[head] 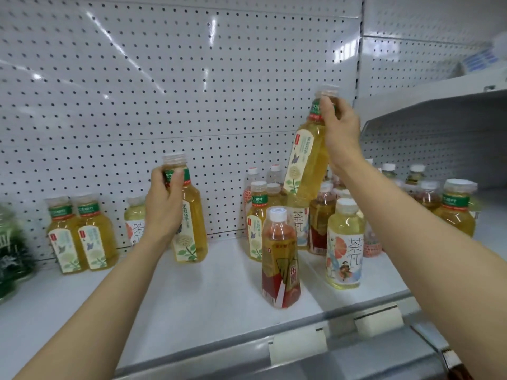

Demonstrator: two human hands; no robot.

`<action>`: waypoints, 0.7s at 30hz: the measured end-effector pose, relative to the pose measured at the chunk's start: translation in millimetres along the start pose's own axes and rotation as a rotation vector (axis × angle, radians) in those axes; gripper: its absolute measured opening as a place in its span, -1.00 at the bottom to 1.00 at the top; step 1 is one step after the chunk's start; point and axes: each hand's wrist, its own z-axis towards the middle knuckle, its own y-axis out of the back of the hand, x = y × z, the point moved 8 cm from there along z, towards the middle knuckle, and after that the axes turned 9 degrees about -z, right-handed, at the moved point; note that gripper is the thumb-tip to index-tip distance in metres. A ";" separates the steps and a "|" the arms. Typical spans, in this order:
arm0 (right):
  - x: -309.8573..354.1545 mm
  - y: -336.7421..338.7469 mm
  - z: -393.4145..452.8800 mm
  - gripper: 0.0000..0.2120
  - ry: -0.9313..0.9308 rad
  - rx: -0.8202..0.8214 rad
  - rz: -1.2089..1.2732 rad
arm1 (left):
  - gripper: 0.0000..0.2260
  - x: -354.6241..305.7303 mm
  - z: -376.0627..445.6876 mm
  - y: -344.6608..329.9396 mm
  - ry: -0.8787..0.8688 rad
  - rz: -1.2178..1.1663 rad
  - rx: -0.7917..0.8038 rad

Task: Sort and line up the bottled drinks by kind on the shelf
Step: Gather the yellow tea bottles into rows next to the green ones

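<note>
My left hand (164,204) grips the neck of a yellow jasmine tea bottle (190,231) whose base rests on the white shelf (208,292), left of centre. My right hand (338,127) holds a second jasmine tea bottle (306,165) by its neck, tilted, lifted above a mixed cluster of bottles. Two matching jasmine tea bottles (82,234) stand side by side at the back left. A red tea bottle (279,259) stands alone in front of the cluster. A pale bottle with an illustrated label (344,245) stands to its right.
Perforated white back panel (164,91) behind the shelf. Dark green bottles (11,250) at the far left edge. More jasmine and reddish bottles (455,209) stand in the right-hand bay under an upper shelf (439,105). Price tag holders (378,322) line the front rail.
</note>
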 end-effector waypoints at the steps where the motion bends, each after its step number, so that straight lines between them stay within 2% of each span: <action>1: 9.6 1.8 -2.8 -0.88 0.010 0.006 0.030 | -0.77 -4.5 -2.8 5.8 -0.005 0.008 -0.008; 6: 49.4 -2.7 -27.4 -0.78 0.044 0.063 0.147 | -0.78 -22.0 -17.5 31.2 -0.017 0.074 -0.021; 10: 70.5 -31.0 -60.9 -0.78 0.028 0.124 0.239 | -0.74 -25.7 -23.1 59.0 -0.032 0.070 -0.031; 14: 75.3 -83.7 -103.2 -0.80 -0.017 0.207 0.274 | -0.76 -14.6 -23.3 94.7 -0.039 0.089 -0.023; 18: 67.9 -154.0 -152.8 -0.77 -0.064 0.268 0.203 | -0.78 1.2 -22.7 145.0 -0.036 0.133 -0.019; 21: 56.1 -211.6 -192.6 -0.66 -0.104 0.302 0.138 | -0.74 21.3 -20.1 190.1 -0.004 0.159 -0.029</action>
